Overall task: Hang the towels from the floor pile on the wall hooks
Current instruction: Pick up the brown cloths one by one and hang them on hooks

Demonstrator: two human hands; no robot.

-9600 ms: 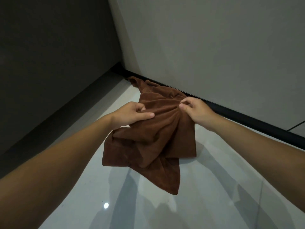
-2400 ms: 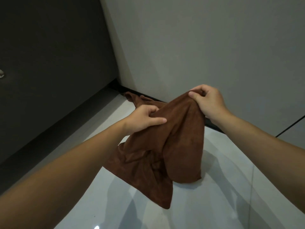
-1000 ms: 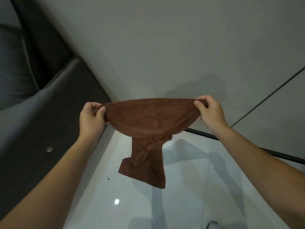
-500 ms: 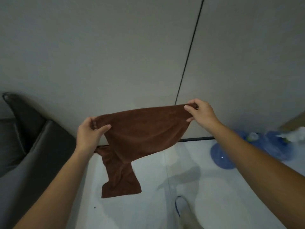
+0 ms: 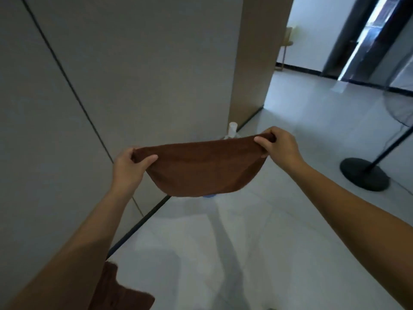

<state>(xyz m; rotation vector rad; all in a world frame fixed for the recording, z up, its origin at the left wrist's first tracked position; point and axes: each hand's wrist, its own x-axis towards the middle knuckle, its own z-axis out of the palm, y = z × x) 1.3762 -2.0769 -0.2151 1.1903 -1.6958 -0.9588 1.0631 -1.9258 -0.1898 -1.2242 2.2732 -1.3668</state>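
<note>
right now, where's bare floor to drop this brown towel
The pale tiled floor is bare between the black skirting strip and the round black fan base, and onward to the doorway. Crowded: the white-topped bottle behind the brown towel, and brown cloth bottom left.

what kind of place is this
Probably a home, a hallway or living area: glossy tiled floor, panelled wall, a pedestal fan on its round base, and an opening to a brighter room with a chair.
</note>
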